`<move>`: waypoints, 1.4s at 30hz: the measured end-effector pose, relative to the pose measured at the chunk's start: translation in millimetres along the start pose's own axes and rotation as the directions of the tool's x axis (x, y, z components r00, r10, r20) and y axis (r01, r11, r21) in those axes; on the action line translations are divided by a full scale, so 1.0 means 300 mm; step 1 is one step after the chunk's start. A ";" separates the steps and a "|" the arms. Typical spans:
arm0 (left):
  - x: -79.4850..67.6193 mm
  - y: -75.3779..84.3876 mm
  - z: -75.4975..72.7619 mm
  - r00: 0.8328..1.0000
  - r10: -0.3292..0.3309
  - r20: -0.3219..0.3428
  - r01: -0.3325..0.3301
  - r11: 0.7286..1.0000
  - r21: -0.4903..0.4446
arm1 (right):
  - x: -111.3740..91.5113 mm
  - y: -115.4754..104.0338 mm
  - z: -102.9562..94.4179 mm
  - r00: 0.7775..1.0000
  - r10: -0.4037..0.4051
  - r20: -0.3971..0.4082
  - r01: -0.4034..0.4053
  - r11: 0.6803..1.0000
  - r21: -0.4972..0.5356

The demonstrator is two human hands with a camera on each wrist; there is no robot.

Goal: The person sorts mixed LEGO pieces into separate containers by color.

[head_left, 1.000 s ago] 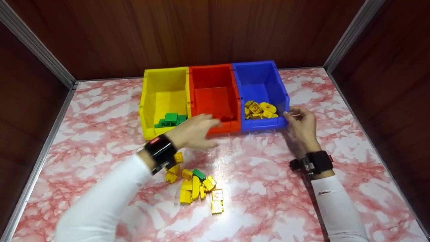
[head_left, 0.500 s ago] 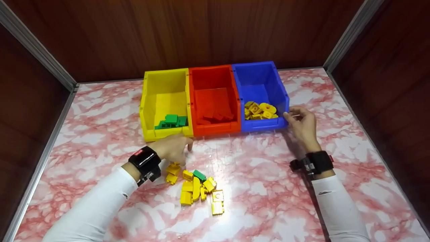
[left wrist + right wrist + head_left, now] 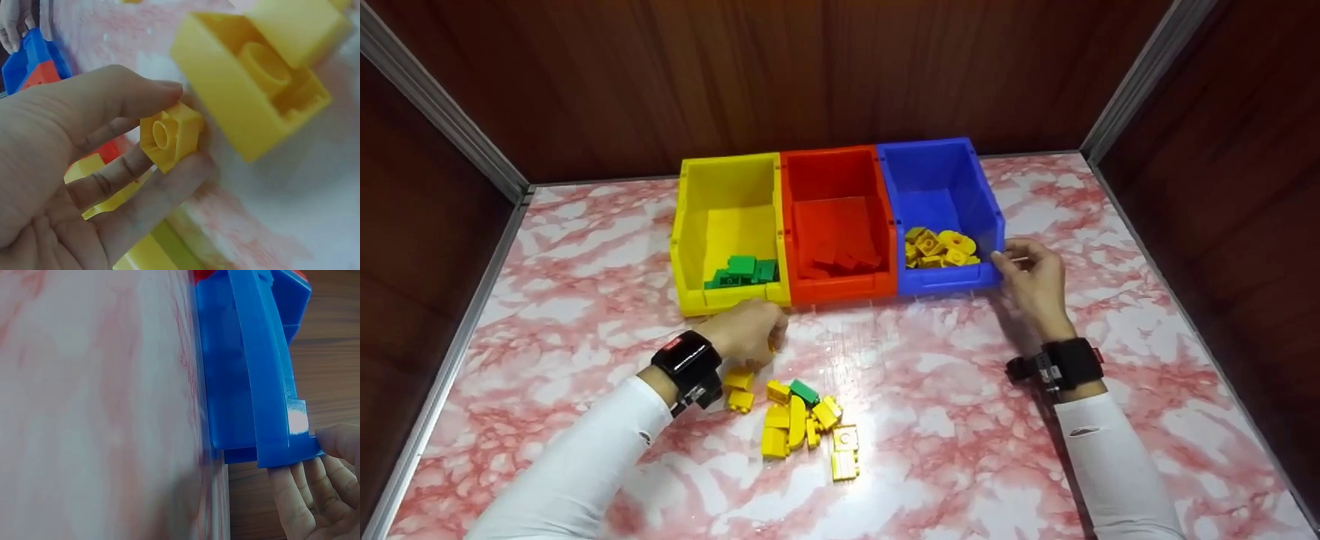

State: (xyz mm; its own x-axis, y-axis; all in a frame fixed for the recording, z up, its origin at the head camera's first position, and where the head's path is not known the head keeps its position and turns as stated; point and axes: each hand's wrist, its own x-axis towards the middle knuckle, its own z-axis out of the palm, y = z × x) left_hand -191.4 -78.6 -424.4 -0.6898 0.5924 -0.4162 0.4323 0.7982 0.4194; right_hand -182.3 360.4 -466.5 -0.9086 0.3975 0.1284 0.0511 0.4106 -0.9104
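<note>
My left hand (image 3: 744,330) pinches a small yellow toy brick (image 3: 179,135) between thumb and fingers, just in front of the yellow bin (image 3: 690,217). In the left wrist view a larger yellow brick (image 3: 222,95) lies right beside the fingertips. My right hand (image 3: 1036,286) grips the front right corner of the blue bin (image 3: 949,280), thumb on the rim and fingers along the outside. Several yellow bricks (image 3: 777,439) and a green brick (image 3: 804,391) lie loose on the table, nearer to me.
The red bin (image 3: 844,289) stands between the yellow and blue bins, holding several red bricks (image 3: 847,259). Green bricks (image 3: 742,266) lie in the yellow bin, yellow bricks (image 3: 930,244) in the blue one. Dark wood-look panels (image 3: 840,75) enclose the marbled table (image 3: 945,420).
My left hand has moved from in front of the red bin back left to the loose bricks and taken hold of a yellow brick. The right hand stays at the blue bin.
</note>
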 end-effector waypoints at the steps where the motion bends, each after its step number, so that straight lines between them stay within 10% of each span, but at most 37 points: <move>1: 0.002 0.010 -0.003 1.000 0.008 -0.007 -0.008 1.000 -0.004 | -0.001 0.001 -0.001 1.000 0.004 0.003 -0.004 1.000 0.003; 24: 0.289 0.419 -0.055 0.899 0.363 -0.245 -0.376 0.926 -0.008 | -0.002 -0.001 0.002 0.999 -0.046 -0.011 0.046 0.999 -0.029; 42: 0.532 0.552 -0.081 0.842 0.282 -0.461 -0.242 0.959 0.144 | -0.001 0.002 0.001 1.000 -0.021 -0.005 0.021 1.000 -0.007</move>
State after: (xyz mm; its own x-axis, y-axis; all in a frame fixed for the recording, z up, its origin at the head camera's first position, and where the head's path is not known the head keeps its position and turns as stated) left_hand -243.9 145.5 -401.8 -0.7262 0.6732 0.1394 0.6657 0.6380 0.3870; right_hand -182.1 360.4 -467.2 -0.9075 0.3928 0.1490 0.0353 0.4247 -0.9047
